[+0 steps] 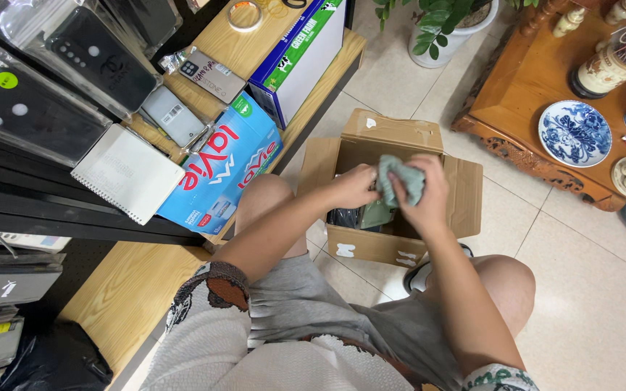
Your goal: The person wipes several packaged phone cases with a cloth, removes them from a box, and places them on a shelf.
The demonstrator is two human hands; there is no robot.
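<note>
Green cloth (402, 179) gripped by both hands, left hand (354, 186) at nine o'clock of it, right hand (424, 196) at three, above one open cardboard box (465, 190), one blue plate (574, 132) at two o'clock, one spiral notebook (127, 173) at nine

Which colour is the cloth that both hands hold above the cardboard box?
The cloth is a muted grey-green, seen in the head view.

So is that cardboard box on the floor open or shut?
Open: the cardboard box has its flaps folded outward, and both hands hold a green cloth over its inside.
</note>
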